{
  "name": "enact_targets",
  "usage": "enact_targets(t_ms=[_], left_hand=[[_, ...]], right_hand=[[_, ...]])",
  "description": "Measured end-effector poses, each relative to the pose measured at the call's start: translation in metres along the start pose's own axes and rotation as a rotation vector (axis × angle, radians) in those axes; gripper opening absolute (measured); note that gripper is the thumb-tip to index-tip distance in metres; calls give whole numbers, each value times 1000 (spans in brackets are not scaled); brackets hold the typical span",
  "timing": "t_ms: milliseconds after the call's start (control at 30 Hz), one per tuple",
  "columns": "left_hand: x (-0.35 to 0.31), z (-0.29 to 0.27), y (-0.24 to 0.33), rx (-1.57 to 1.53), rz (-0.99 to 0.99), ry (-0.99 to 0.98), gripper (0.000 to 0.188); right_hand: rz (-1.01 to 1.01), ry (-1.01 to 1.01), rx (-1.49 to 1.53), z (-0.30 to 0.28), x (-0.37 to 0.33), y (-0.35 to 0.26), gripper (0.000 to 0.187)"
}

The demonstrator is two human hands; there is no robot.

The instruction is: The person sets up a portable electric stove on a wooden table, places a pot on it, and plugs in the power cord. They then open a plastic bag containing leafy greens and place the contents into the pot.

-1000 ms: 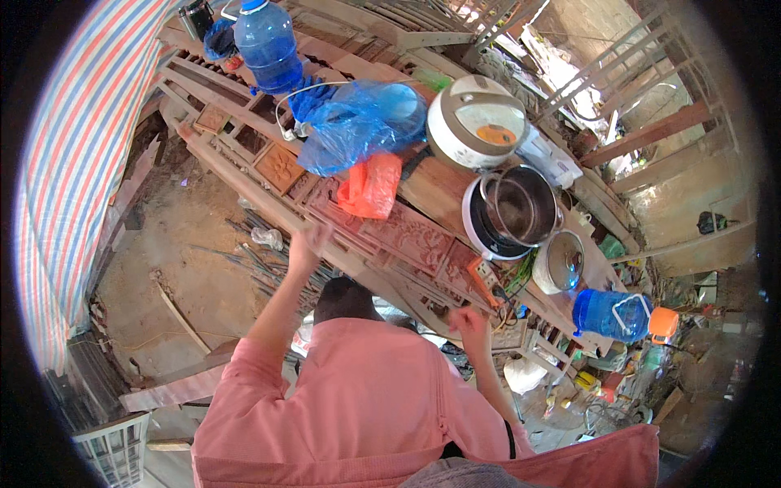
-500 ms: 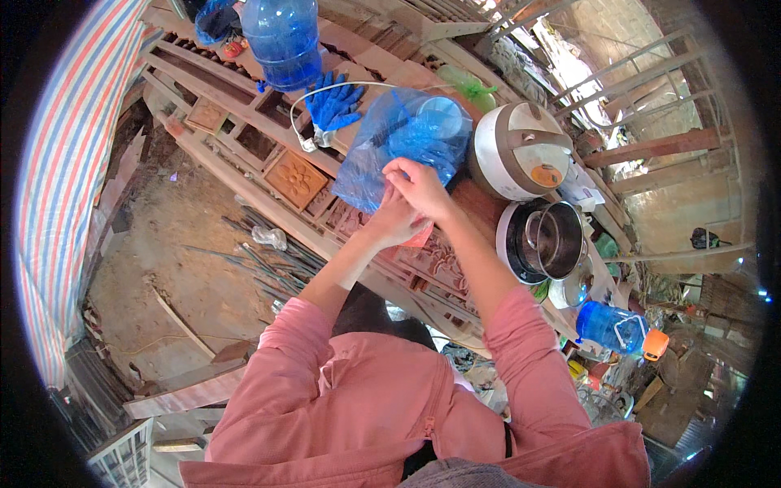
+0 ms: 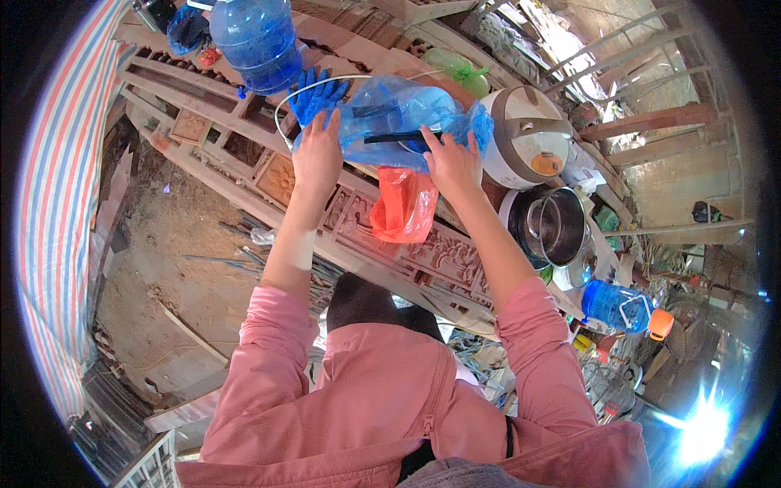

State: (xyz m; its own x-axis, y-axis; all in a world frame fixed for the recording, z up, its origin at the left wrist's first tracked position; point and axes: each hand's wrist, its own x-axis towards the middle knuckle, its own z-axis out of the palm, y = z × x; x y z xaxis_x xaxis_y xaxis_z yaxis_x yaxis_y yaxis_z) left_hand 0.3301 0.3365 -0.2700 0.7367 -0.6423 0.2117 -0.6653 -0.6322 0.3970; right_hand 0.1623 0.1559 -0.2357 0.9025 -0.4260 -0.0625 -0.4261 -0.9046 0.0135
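The 2 hands are apart, fingers extended, at opposite ends of the same thing. The left hand [image 3: 317,159] is at the left end of the blue plastic bag [image 3: 358,130]; I cannot tell whether its fingers pinch the film or only rest against it. The right hand [image 3: 455,167] has its fingers spread over the bag's right end, and its grip is equally unclear. The bag lies between and just beyond the hands, with a dark strip [image 3: 403,137] across its middle.

Out to the left of the left hand hangs a striped tarp [image 3: 73,163]. Beyond that hand stand a large blue water jug [image 3: 259,45] and, nearer, blue gloves [image 3: 316,98]. Between the 2 forearms, nearer the body, a red-orange plastic bag [image 3: 404,207] lies over a carved wooden panel [image 3: 447,252]. Just right of the right hand sits a white-and-brown rice cooker [image 3: 529,134], and below it, nearer the body, a dark metal pot [image 3: 556,226].

The step in hand appears to be handling the blue plastic bag at its 2 ends, perhaps arranging or spreading it. The next move seems to call for a firm hold on the thin film at both ends, keeping the right hand clear of the rice cooker.
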Motion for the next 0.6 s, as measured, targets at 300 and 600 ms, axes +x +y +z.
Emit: enact_targets(t_ms=[300,600], left_hand=[[7,-31,22,-306,59,-8,61],[0,-69,22,-175,85,-264,60]], right_hand=[[-118,-126,169,9,24,-6,56],[-219,91,414,37,27,-7,40]])
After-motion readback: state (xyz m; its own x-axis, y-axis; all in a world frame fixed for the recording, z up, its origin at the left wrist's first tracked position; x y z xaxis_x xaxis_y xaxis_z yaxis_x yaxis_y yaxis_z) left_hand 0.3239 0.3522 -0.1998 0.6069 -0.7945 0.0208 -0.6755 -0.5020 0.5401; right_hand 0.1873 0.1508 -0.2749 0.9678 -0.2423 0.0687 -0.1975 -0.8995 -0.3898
